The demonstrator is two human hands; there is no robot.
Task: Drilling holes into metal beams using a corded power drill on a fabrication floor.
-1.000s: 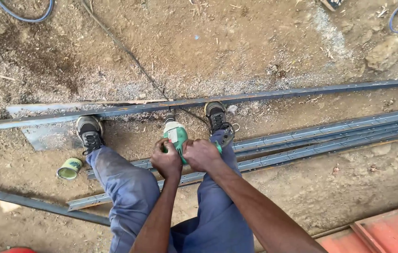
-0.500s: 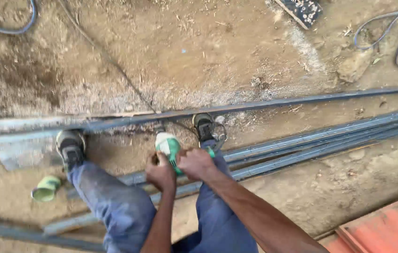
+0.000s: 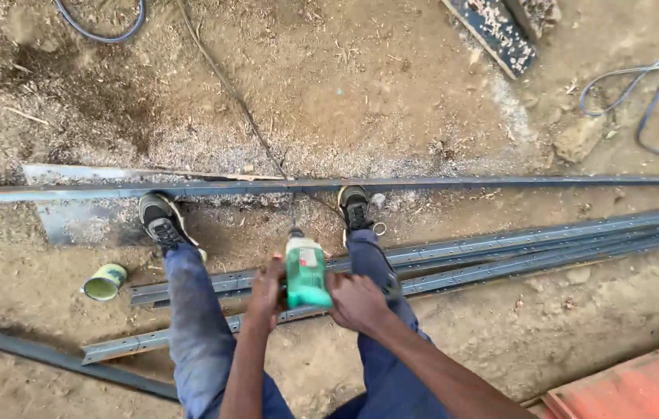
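A green power tool (image 3: pixel 306 271) with a black cord running away over the dirt is held between both hands, low between my knees. My left hand (image 3: pixel 266 289) grips its left side and my right hand (image 3: pixel 357 301) grips its right side. The tool points toward a long dark steel bar (image 3: pixel 500 184) that lies across the ground. Both my shoes (image 3: pixel 160 219) press against that bar. Under my legs lie several perforated steel angle bars (image 3: pixel 547 248).
A small green tin (image 3: pixel 104 282) lies on its side at the left. A flat metal sheet (image 3: pixel 81 221) sits behind my left shoe. A blue cable (image 3: pixel 640 101) loops at the top right, a red panel (image 3: pixel 632 388) lies at the bottom right, and a dark board (image 3: pixel 492 31) is at the top.
The tool has been turned and lifted so its body stands upright between my hands. The view shifted a little to the left and then back.
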